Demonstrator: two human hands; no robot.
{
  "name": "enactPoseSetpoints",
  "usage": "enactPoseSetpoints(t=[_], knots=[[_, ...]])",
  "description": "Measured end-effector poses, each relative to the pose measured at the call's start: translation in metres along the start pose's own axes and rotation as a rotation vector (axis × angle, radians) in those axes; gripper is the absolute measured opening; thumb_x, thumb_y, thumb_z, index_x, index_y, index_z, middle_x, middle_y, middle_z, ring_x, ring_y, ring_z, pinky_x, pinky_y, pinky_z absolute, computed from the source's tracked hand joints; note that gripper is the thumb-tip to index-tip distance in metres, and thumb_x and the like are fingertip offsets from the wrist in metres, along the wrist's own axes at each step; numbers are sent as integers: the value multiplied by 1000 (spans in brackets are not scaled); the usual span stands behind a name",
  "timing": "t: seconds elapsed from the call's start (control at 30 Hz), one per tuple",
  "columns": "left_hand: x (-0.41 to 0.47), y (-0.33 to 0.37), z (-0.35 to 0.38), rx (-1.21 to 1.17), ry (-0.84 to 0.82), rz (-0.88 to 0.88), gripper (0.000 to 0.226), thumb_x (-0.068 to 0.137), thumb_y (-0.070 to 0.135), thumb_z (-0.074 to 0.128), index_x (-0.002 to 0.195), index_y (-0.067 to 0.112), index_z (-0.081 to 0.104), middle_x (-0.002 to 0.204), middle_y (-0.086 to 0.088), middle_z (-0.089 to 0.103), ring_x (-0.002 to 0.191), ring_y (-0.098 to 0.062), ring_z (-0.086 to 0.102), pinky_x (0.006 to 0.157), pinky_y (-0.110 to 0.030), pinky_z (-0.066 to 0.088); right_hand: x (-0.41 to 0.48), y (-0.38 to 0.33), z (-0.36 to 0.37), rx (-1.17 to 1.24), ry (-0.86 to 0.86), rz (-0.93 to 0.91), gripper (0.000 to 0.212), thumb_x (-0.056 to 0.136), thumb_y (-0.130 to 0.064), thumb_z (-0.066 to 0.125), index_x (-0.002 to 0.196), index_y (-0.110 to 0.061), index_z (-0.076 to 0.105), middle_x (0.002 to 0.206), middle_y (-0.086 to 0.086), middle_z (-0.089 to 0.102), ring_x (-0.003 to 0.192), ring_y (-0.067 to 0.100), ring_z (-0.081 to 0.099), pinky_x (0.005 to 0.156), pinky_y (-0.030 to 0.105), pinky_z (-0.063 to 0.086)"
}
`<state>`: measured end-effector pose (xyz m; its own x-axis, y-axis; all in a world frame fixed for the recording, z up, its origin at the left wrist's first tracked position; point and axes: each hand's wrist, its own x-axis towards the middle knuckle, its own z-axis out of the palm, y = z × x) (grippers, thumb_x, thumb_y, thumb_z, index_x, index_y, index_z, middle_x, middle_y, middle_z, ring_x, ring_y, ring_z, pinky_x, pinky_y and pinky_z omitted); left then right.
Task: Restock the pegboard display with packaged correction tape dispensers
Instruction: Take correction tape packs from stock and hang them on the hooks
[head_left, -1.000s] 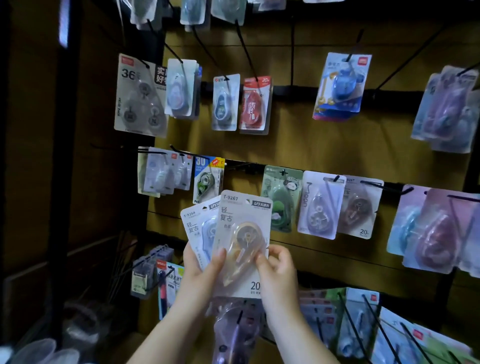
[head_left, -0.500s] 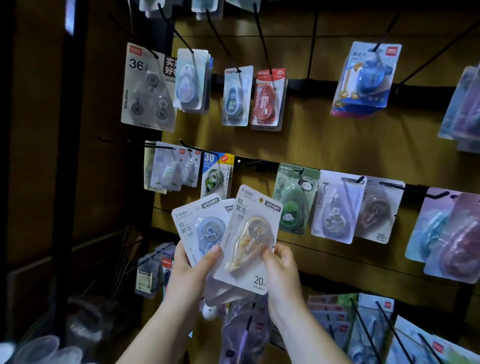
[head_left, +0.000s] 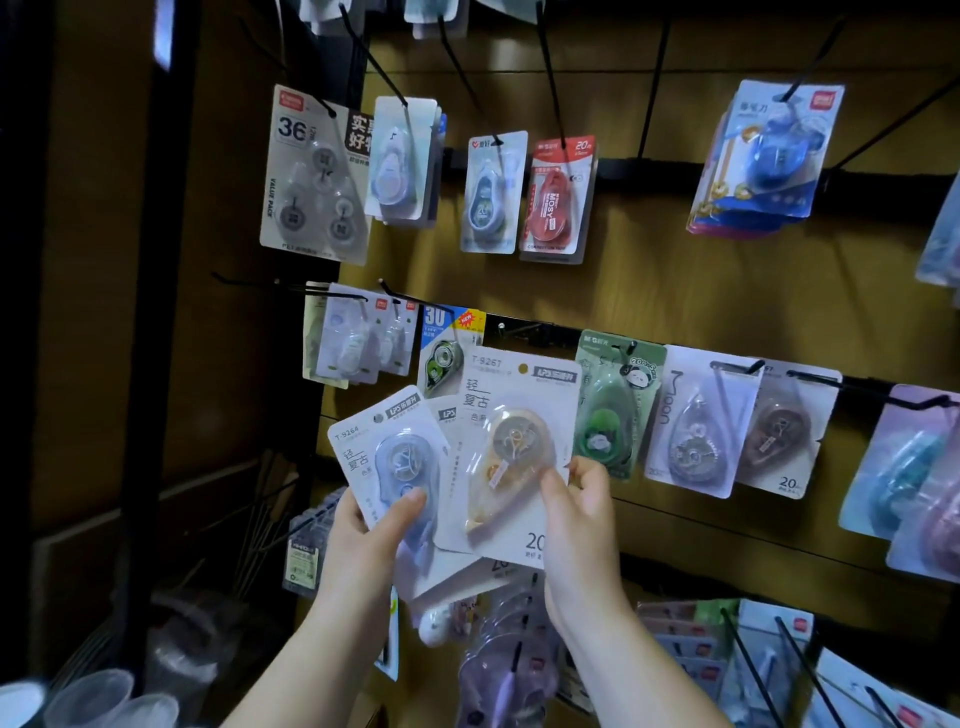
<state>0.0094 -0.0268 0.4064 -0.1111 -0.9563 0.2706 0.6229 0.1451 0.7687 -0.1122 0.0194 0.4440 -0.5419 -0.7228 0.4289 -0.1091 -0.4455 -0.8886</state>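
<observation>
I am holding a small fan of packaged correction tapes in front of the pegboard (head_left: 675, 291), at the height of its middle row. My left hand (head_left: 374, 525) is gripping the fan from below, the thumb pressing flat on the front of the blue tape pack (head_left: 400, 467) and the fingers curling behind the cards. That pack is tilting to the left, and a few more white cards (head_left: 452, 566) are sticking out behind and under it. My right hand (head_left: 582, 514) is pinching the beige tape pack (head_left: 511, 457) at its lower right corner, thumb on the front beside the clear bubble, the other fingers tucked round the right edge. This pack is standing nearly upright and overlapping the cards in my left hand. Its top edge, with the round hanging hole, is reaching up to just under the dark rail of the middle row, between the pack marked 30 (head_left: 447, 348) on the left and the green pack (head_left: 613, 410) on the right, and its hole is not yet on a hook. A bare hook (head_left: 519, 328) is jutting out of the rail just above it. Further right on the same rail a clear pack (head_left: 696, 421) and a brown pack (head_left: 784, 426) are hanging. On the row above, a big value pack (head_left: 311, 171), a red pack (head_left: 558, 200) and a blue pack (head_left: 774, 150) are hanging from long black hooks. Below my wrists purple packs (head_left: 509, 670) are showing, and clear plastic cups (head_left: 88, 696) are sitting in the dim lower left corner.
</observation>
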Motion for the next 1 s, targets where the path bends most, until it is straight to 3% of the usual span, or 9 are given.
enactPoseSetpoints(t=[0.1,0.3,0.47,0.57,0.67,0.73,0.8,0.9,1.0], knots=[[2,1,3,-44,-18,-24,29,83,7,57,111,15,54,103,-8,67,83,-23,65,68,-36,52,4,-9,6,-37,-51,-35,20,95,-11,39,81,-26,40,81,4,49,71,14,43,64,27,35],[6,-5,13,-181,-125,-175,36,87,10,47,122,5,53,91,-11,68,75,-27,64,47,-27,55,15,1,10,13,-53,119,11,95,-11,41,87,-17,47,78,4,55,71,20,50,59,27,39],[5,-12,11,-168,-192,-294,71,58,16,67,126,5,50,84,-12,71,62,-25,69,47,-29,55,15,4,-1,49,-60,142,21,95,-7,39,78,-20,42,70,3,55,57,14,49,45,19,42],[5,-13,9,-209,-180,-340,54,75,17,55,128,6,48,70,-9,72,57,-24,68,45,-28,55,15,7,-2,67,-86,160,20,95,-8,39,80,-21,42,74,4,55,59,14,50,48,21,42],[4,-13,7,-176,-189,-348,63,69,21,56,131,11,45,94,-12,67,82,-32,63,68,-41,57,10,13,0,133,-105,210,19,96,-9,38,81,-20,42,74,4,56,59,14,53,41,15,44],[5,-12,6,-154,-168,-357,72,60,23,59,130,12,45,111,-17,63,99,-39,59,86,-52,48,8,15,0,175,-110,243,17,96,-10,38,82,-19,44,74,4,58,54,12,57,39,14,45],[6,-12,5,-124,-116,-321,64,68,17,60,130,12,45,119,-18,60,106,-40,57,90,-54,46,8,16,-1,192,-108,244,18,96,-10,38,81,-18,45,74,5,58,48,8,58,39,14,44],[10,-18,1,-50,-30,-193,36,85,7,52,120,12,50,112,-14,64,89,-25,67,70,-36,57,13,13,-7,131,-71,150,22,96,-7,37,79,-19,43,75,6,54,62,15,52,51,20,45],[13,-19,-3,125,34,-44,20,83,1,56,93,17,54,89,-4,63,59,-6,67,48,-16,52,20,10,-17,-26,-24,27,22,94,-8,40,79,-24,43,89,12,53,82,23,48,75,36,39]])
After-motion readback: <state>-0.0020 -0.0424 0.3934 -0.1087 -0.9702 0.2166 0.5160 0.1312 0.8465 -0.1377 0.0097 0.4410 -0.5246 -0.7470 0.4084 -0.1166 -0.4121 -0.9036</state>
